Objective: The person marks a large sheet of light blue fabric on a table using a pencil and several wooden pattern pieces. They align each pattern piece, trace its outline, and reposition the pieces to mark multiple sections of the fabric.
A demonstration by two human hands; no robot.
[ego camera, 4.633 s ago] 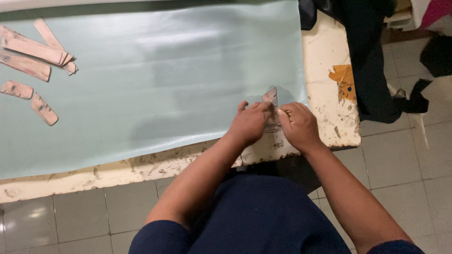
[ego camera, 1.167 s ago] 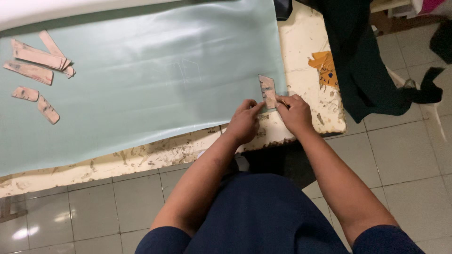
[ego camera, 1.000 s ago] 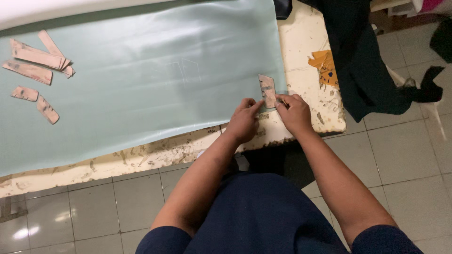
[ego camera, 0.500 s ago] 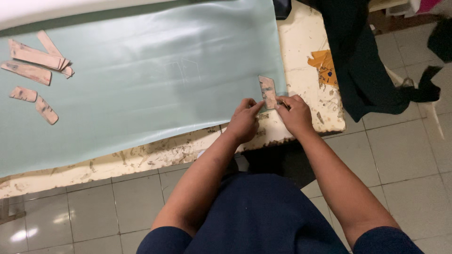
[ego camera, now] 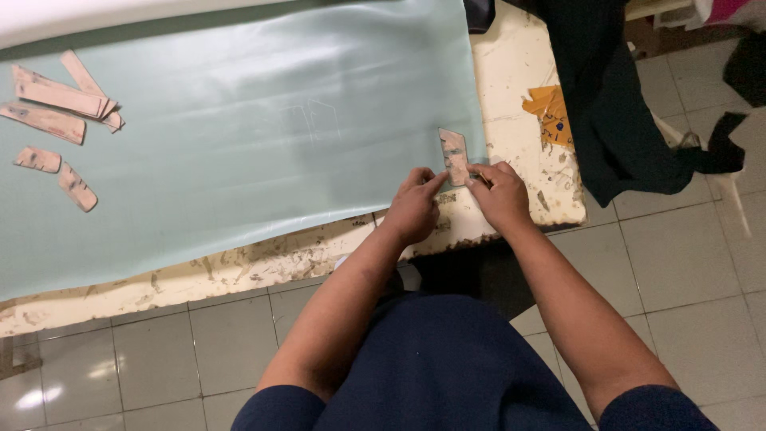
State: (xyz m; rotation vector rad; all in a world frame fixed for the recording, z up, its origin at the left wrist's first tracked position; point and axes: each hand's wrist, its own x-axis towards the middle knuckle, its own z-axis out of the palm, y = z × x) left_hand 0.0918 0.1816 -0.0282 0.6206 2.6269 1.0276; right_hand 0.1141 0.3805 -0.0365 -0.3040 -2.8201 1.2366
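Both hands were down at the near right corner of a big pale green sheet of smooth, slightly shiny material, spread over a worn cream-painted worktable with chipped, stained edges. Lying flat on that corner was a small pinkish-tan strip template, narrow with one slanted end, sitting right by the sheet's right edge.

The left hand had its fingers stretched forward, fingertips pressed down on the lower end of the strip, so it was open-ish and pinning rather than gripping. The right hand was curled up just beside the strip's lower right side, fingers pinched together as if around something thin, but honestly I couldn't tell what, if anything, was in there. The two hands were almost touching each other.

Way over at the far left of the sheet there was a loose bunch of similar pinkish-tan strips, a couple of long ones overlapping and a few short ones below them, well apart from the hands.

On the bare tabletop to the right lay a torn orange paper scrap, and a dark cloth hung over the table's right end down toward the pale tiled floor.
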